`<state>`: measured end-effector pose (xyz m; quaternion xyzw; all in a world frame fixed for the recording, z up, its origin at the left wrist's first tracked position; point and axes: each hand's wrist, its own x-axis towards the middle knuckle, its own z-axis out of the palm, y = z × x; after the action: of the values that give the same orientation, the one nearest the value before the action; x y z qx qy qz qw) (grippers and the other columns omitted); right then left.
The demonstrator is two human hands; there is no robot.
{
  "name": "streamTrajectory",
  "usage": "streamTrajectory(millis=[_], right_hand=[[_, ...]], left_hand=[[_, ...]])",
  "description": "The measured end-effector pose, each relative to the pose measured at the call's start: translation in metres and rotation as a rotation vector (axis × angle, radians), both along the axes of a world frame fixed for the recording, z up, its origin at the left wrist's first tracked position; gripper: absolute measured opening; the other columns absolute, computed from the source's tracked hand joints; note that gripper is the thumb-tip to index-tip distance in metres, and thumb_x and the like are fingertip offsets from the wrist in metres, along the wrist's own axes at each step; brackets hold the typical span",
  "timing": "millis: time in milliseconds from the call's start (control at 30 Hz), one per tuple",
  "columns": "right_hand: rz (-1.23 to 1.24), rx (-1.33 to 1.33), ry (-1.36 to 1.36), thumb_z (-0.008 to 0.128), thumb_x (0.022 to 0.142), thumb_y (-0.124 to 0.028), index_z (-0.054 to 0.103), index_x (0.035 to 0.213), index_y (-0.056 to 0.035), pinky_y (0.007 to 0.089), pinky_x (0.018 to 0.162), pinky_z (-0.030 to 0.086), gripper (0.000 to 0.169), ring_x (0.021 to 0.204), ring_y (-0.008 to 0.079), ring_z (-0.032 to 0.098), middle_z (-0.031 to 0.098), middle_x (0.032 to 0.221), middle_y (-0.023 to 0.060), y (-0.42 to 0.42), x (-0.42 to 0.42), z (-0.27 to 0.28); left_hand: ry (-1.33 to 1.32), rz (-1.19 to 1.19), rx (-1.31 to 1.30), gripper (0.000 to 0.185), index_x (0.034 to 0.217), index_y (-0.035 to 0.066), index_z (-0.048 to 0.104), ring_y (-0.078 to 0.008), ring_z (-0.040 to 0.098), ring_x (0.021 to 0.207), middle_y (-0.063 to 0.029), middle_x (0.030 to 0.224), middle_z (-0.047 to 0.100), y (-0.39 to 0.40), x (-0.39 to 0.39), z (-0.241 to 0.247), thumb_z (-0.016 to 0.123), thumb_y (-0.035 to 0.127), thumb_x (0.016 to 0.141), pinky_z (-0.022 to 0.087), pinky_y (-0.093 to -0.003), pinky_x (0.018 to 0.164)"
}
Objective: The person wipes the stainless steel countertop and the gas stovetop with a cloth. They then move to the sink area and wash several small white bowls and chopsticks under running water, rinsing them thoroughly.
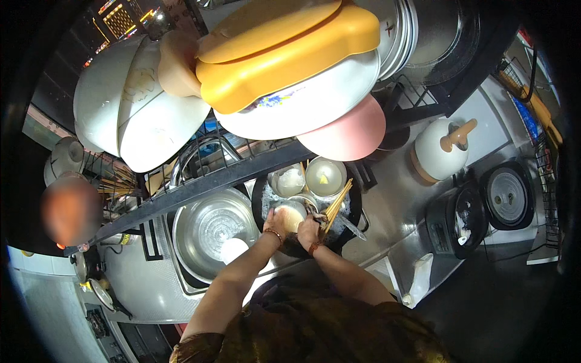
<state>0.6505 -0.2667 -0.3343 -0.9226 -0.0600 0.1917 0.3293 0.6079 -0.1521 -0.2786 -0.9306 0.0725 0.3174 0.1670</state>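
Note:
A dark pan (258,199) holds sudsy water and dishes in front of me. My left hand (274,223) grips the left side of a pale bowl (291,217), which is tilted inside the pan. Close against the bowl's right edge is my right hand (308,232), its fingers curled; what they hold is partly hidden. Beside it lie a crumpled dark-and-light item (321,218), a bundle of wooden chopsticks (338,204) and a metal utensil handle (354,228). Behind are a bowl with suds (288,180) and another bowl of cloudy water (325,176) with a yellow piece in it.
Left of the pan, a steel basin (190,240) sits in the sink, a white round item (233,249) at its edge. Overhead, a dish rack (268,159) carries large white bowls (150,113) and an orange tray (290,59). A white kettle (440,149) and a black appliance (442,222) stand right.

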Motion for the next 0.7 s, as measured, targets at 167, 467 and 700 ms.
streamTrajectory(millis=[167, 467, 700], right_hand=[[-0.083, 0.018, -0.069, 0.048, 0.079, -0.010, 0.050, 0.097, 0.0045, 0.0426, 0.057, 0.051, 0.023, 0.067, 0.0364, 0.062, 0.060, 0.070, 0.0250, 0.002, -0.011, 0.002], [-0.744, 0.907, 0.840, 0.049, 0.082, -0.009, 0.056, 0.089, -0.0007, 0.0261, 0.034, 0.043, 0.012, 0.053, 0.0212, 0.059, 0.060, 0.072, 0.0113, 0.026, -0.026, -0.009], [-0.592, 0.928, 1.088, 0.053, 0.083, -0.013, 0.057, 0.086, -0.0022, 0.0213, 0.034, 0.037, 0.012, 0.044, 0.0161, 0.053, 0.060, 0.068, 0.0084, 0.026, -0.029, -0.012]], left_hand=[[-0.026, 0.399, -0.625, 0.047, 0.119, 0.006, 0.047, -0.0347, 0.048, 0.110, -0.0187, 0.123, 0.046, -0.010, -0.005, -0.022, 0.053, 0.016, 0.074, 0.039, -0.0384, 0.093], [-0.794, 1.070, -0.636, 0.047, 0.103, -0.004, 0.039, -0.0384, 0.055, 0.090, -0.0250, 0.095, 0.054, 0.009, -0.010, -0.004, 0.066, 0.015, 0.069, 0.046, -0.0389, 0.079], [-0.492, 1.518, -0.721, 0.029, 0.092, -0.004, 0.058, -0.0320, 0.062, 0.086, -0.0225, 0.086, 0.062, 0.023, -0.007, -0.072, 0.062, 0.013, 0.068, 0.050, -0.0368, 0.073]])
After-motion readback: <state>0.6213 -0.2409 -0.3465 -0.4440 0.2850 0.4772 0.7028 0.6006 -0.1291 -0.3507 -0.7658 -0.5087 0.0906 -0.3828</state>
